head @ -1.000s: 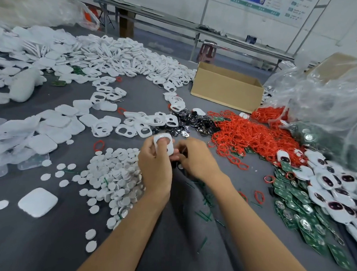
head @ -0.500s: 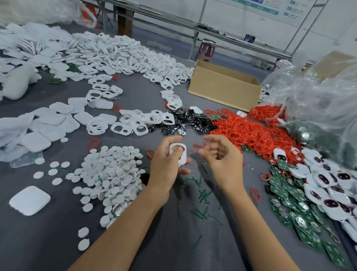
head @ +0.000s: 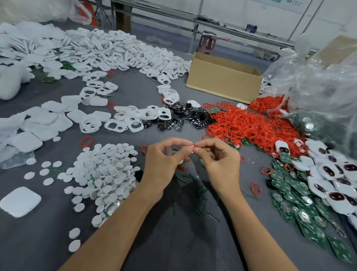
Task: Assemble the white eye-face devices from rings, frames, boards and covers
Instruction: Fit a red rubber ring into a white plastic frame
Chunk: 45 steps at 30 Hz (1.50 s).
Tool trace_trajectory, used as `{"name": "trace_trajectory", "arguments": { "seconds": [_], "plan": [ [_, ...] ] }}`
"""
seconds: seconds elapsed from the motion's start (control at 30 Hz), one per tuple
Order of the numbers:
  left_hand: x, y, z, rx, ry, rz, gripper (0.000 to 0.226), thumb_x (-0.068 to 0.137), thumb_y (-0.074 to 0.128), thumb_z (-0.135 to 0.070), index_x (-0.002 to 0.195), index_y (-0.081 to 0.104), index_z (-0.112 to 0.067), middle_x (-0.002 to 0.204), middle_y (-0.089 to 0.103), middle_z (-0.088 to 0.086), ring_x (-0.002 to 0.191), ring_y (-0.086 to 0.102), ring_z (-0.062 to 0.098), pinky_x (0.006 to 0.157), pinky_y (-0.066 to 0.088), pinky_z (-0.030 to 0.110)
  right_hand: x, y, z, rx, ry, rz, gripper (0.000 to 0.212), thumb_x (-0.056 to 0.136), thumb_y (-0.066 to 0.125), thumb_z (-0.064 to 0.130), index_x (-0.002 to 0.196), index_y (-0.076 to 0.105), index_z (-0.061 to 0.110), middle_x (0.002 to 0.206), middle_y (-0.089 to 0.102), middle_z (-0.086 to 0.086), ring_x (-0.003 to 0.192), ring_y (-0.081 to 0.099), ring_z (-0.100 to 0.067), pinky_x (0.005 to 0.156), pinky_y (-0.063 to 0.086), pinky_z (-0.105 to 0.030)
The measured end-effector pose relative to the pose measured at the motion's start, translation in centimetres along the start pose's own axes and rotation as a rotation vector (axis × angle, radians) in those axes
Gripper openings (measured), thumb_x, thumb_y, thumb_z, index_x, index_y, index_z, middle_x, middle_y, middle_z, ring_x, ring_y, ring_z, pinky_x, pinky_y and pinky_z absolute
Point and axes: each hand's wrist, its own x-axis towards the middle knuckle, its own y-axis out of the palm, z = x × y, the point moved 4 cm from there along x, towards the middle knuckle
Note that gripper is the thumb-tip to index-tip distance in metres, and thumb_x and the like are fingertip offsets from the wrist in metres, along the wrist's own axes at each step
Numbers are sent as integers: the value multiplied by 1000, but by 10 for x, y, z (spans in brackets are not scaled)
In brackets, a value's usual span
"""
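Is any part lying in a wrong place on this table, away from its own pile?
Yes. One red ring lies beside the white discs and another near the white frames, apart from the red ring pile. A green board lies far left by the white covers, far from the green boards on the right.

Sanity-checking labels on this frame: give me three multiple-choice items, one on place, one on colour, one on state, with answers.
1. Where is the box? A) beyond the ring pile B) among the discs C) under the hands
2. Colour of the ring pile? A) blue B) red C) yellow
3. What does the right hand do? A) lies flat on the table B) holds a board C) pinches a ring
Answers: 1 A, it sits farther back than the pile; 2 B, the heap is red; 3 C, its fingertips pinch a red ring by the frame in the left hand.
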Motion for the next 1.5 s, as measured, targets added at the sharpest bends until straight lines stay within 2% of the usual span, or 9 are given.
{"name": "trace_trajectory", "arguments": {
  "seconds": [0.27,0.4,0.6,0.7,0.77,0.93,1.13,1.27,1.5],
  "plan": [
    [0,-2,5,15,10,-35,11,83,73,-7,80,74,-18,62,68,-1,56,63,9,51,51,20,-2,6,-5,82,67,81,13,82,69,-3,86,64,8,74,62,3,63,53,-9,62,43,-23],
    [1,-4,5,-33,13,-41,10,83,73,-6,82,74,-15,60,68,-6,54,64,7,52,51,18,-4,13,-10,243,205,148,6,88,61,-4,89,61,2,78,67,-14,72,63,-24,72,52,-41],
    [1,0,12,216,18,-14,21,82,73,-2,76,74,-22,64,69,13,55,62,9,55,51,19,-2,5,-11,169,185,29,20,91,54,-8,86,65,9,62,63,2,50,57,-8,54,52,-22],
    [3,-2,13,178,0,-43,20,82,74,-8,76,74,-27,67,71,8,58,64,10,64,57,31,-2,5,-5,-109,11,-7,19,87,62,-6,89,72,9,71,65,5,60,58,-2,64,47,-15],
    [3,-2,11,100,-6,-44,15,83,74,-11,78,75,-25,69,72,1,62,66,10,62,57,29,-3,6,1,-300,-151,-6,20,85,64,-5,94,75,8,80,66,4,74,57,-2,72,42,-10],
    [2,0,8,134,30,-55,13,82,75,-7,78,75,-20,84,73,6,61,65,6,55,52,18,-7,13,6,-398,-287,55,33,83,60,-12,109,72,6,81,64,-10,73,52,-8,70,38,-8],
    [3,-2,10,27,-26,-60,5,82,74,-4,83,75,-9,74,71,4,57,63,9,55,52,18,-4,9,-2,-124,-5,-38,15,80,71,-4,85,68,10,74,66,9,65,59,0,67,46,-10],
    [3,-1,12,74,-16,-44,7,81,76,-8,85,76,-13,76,68,24,60,62,13,56,53,21,-3,5,-3,-93,34,-36,17,79,72,-5,79,66,11,70,64,9,60,57,3,63,44,-9],
    [2,-1,8,38,22,-31,14,82,75,-7,77,74,-20,69,71,-1,61,65,10,55,53,20,-3,8,5,-140,-54,-15,17,79,71,-5,78,65,10,68,61,12,63,56,0,63,44,-8]
  ]
}}
